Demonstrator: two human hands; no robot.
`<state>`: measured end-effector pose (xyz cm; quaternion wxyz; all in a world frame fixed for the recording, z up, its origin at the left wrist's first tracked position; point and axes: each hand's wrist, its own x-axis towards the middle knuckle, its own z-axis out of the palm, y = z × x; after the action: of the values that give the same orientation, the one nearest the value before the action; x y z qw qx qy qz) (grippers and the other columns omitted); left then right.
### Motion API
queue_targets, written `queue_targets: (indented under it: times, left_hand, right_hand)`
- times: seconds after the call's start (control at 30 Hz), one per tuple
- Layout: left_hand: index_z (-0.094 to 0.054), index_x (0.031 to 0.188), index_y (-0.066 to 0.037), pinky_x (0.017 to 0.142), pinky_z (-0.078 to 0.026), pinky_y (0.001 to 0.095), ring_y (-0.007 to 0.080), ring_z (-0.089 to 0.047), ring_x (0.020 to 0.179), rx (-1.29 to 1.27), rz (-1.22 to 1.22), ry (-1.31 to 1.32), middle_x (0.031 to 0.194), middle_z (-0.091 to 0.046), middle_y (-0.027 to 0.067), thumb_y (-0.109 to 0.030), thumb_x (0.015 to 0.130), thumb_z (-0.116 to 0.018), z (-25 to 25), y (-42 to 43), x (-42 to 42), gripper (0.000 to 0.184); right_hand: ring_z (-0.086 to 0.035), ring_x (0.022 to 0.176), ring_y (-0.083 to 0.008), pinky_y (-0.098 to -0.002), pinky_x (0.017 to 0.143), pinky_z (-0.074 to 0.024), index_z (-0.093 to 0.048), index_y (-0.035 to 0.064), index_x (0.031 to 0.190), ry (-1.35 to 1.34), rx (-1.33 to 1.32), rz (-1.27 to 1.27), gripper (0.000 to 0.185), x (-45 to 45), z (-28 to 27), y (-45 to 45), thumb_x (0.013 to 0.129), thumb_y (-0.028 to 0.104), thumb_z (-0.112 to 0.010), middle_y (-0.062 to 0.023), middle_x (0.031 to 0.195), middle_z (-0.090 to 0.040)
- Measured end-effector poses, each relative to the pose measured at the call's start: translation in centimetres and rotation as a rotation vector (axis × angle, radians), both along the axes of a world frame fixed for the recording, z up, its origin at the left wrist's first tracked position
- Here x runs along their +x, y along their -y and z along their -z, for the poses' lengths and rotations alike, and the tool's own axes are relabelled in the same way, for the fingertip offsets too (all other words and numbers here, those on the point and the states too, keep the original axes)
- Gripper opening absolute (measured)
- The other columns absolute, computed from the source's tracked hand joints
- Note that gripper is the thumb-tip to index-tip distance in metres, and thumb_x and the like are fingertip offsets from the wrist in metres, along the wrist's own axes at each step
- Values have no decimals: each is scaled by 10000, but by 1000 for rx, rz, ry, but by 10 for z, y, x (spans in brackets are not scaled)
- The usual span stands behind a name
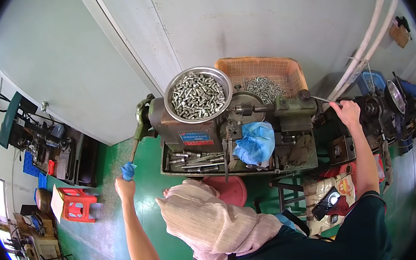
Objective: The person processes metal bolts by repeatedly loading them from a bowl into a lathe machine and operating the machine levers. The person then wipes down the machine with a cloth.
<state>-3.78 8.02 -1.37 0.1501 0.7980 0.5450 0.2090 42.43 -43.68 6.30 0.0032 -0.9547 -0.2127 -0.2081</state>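
Note:
My left hand (125, 186) is closed round the lower end of a long lever (134, 149), just below a blue wrapping (129, 170). This lever hangs from the left end of a small bench lathe (187, 127). On the other side, my right hand (347, 112) grips a thin metal lever (320, 99) that runs out from the lathe's tailstock (293, 104). Between the hands, the chuck (244, 109) faces the tailstock; whether a part sits in it is too small to tell. A blue cloth (255, 143) lies over the lathe's middle.
A steel bowl (169, 102) full of small metal pins stands on the headstock. Behind the lathe, an orange basket (259, 61) holds more metal parts. Rods and tools (201, 160) lie in the lathe's tray. A red stool (79, 205) stands left; a phone (327, 204) lies at right.

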Motion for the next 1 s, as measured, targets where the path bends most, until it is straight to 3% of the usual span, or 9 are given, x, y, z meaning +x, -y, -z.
queue_targets:
  times: [0.43,0.53,0.6,0.67,0.7,0.77,0.83,0.93,1.0]
  left_hand:
    - [-598,691,-3,604,-426,384,359,-561,671,3,22,23,648,-556,220,-104,629,-573,0,1,0,121]
    - [-599,696,-5,605,-426,386,360,-560,669,-3,10,22,645,-555,221,-108,630,-575,2,0,-1,125]
    - [-600,700,-7,605,-426,387,360,-561,666,-5,11,15,643,-554,222,-111,631,-576,4,-3,-3,126]
    - [-604,706,-16,604,-425,388,359,-562,665,-9,7,8,639,-552,222,-113,635,-571,6,-5,-4,124]
    - [-604,706,-16,604,-425,388,359,-562,665,-8,7,8,639,-552,222,-113,635,-571,3,-3,-3,124]
    - [-606,707,-20,607,-425,388,357,-563,666,-17,25,23,643,-556,218,-119,635,-572,-5,4,1,127]
    - [-608,702,-23,606,-426,384,355,-563,664,-22,22,24,643,-559,215,-110,629,-565,2,-2,-3,122]
    - [-614,690,-34,604,-429,377,349,-566,656,-25,20,15,641,-564,207,-92,615,-549,4,-6,-7,115]
    - [-617,684,-42,602,-430,374,344,-569,652,-19,23,10,639,-567,202,-83,607,-540,3,-5,-5,116]
  right_hand:
    - [-558,684,-316,-393,624,-428,-600,17,661,-137,-64,136,569,-6,-4,-4,706,570,-473,-172,668,-577]
    - [-556,672,-333,-400,615,-429,-600,14,677,-58,-3,85,573,-1,6,1,706,572,-472,-175,671,-579]
    - [-544,756,-307,-382,667,-418,-598,23,703,-161,-17,173,516,-2,3,-5,699,532,-515,-155,725,-578]
    - [-484,902,-267,-378,749,-375,-584,47,804,24,71,35,448,7,12,-5,686,479,-555,-127,856,-545]
    - [-402,1000,-248,-379,801,-326,-537,78,931,122,80,65,417,16,19,-12,666,391,-609,-99,981,-479]
    - [-402,1009,-262,-392,798,-324,-504,91,993,340,156,37,443,36,24,-39,647,331,-642,-99,1039,-461]
    - [-409,1012,-254,-406,810,-319,-505,97,991,281,273,6,424,39,21,-93,622,240,-658,-96,1054,-464]
    - [-501,849,-259,-389,759,-384,-578,95,802,125,444,-323,229,7,10,-186,603,193,-636,-84,807,-572]
    - [-544,784,-250,-372,707,-429,-604,98,762,-267,345,-439,202,-14,19,-234,585,193,-625,-88,765,-588]
